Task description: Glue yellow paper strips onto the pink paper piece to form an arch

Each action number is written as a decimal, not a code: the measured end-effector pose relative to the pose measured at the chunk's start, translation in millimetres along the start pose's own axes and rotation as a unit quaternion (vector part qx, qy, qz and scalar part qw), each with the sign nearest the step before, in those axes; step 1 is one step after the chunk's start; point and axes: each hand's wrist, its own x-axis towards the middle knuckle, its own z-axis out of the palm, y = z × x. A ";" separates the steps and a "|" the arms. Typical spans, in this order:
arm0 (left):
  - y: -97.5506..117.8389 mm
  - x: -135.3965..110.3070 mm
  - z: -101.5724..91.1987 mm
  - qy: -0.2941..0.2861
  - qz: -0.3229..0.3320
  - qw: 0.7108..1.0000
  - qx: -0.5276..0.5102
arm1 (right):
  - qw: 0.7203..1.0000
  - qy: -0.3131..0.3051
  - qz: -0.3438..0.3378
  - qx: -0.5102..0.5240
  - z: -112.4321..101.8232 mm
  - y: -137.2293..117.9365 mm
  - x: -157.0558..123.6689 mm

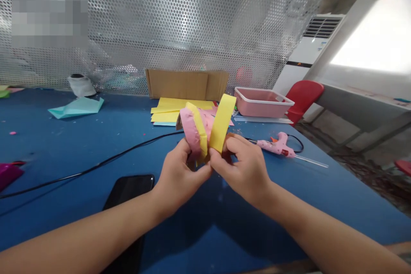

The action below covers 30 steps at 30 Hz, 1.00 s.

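Note:
Above the middle of the blue table I hold up a pink paper roll (pixel 190 130) with a band of yellow paper around it. My left hand (pixel 178 175) is wrapped around its lower left side. A wide yellow paper strip (pixel 224 120) stands up from the roll's right side, and my right hand (pixel 244 167) pinches its lower end between thumb and fingers. The thumbs are close together at the bottom of the roll. My fingers hide where the strip meets the roll.
Behind are yellow paper sheets (pixel 168 105), a cardboard piece (pixel 188 85) and a pink bin (pixel 261 105). A pink glue gun (pixel 278 145) lies to the right. A black phone (pixel 128 192) lies under my left forearm, and a black cable (pixel 105 162) crosses the left side. Turquoise paper (pixel 77 108) sits farther back.

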 end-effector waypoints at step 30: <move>5.7 -0.8 -9.0 -0.001 0.097 0.975 0.199 | 0.998 -0.052 0.028 0.027 -2.4 0.8 -2.7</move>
